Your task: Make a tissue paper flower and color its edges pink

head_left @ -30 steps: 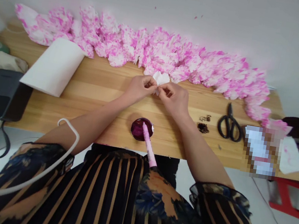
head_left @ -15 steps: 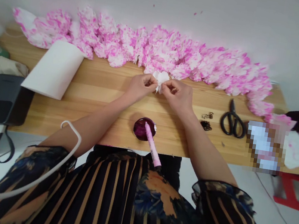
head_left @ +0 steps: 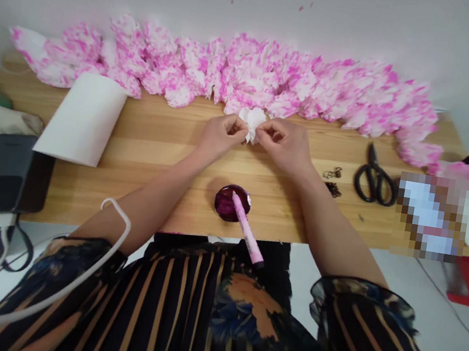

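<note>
Prob. a home craft corner: wooden table [head_left: 157, 128] w/ paper flowers [head_left: 250, 77], scissors [head_left: 376, 183] & marker [head_left: 247, 231].

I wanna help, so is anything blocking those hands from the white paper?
Nothing visible: the left hand and right hand both pinch the white paper. The purple dish sits nearer the body, not between.

Paper piece [head_left: 253, 118] showing white. Ruffled mass [head_left: 250, 77] showing white, blotching bright pink. Dish [head_left: 223, 204] gleaming dark purple. Marker [head_left: 247, 228] showing pink, black-ended. Garment [head_left: 176, 320] displaying black-and-tan stripes, blue-and-orange florals.
</note>
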Demonstrator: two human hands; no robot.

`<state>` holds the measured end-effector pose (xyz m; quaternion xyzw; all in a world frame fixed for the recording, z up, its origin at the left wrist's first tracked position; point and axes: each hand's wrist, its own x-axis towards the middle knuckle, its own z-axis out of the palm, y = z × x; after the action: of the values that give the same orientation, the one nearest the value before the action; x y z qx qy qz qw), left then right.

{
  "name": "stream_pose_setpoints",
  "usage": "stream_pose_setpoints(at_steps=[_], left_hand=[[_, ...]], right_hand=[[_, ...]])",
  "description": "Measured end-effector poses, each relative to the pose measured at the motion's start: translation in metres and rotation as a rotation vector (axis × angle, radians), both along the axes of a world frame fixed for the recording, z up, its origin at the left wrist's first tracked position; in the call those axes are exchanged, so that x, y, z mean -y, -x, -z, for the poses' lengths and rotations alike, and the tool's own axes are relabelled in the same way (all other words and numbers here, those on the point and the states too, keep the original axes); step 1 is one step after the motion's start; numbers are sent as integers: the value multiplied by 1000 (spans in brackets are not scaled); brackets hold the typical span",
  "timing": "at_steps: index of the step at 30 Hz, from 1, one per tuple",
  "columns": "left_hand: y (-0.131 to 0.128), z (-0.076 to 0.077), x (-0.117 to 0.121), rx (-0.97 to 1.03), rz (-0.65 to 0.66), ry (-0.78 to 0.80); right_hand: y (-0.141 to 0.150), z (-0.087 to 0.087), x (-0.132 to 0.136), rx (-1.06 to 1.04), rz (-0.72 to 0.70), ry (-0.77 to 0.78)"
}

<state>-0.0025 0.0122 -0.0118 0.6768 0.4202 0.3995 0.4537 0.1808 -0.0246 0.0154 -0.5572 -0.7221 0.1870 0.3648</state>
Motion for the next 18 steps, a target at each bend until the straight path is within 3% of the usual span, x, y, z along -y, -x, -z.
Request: stream_pose_setpoints(at_steps=[9,18], left_hand=[[-1,3,0,-13,-18,-11],[-2,2,2,-6,-21,-8]], right_hand=[[-2,0,0,-22,6,-11],[3,-1,2,134,-12,-119]])
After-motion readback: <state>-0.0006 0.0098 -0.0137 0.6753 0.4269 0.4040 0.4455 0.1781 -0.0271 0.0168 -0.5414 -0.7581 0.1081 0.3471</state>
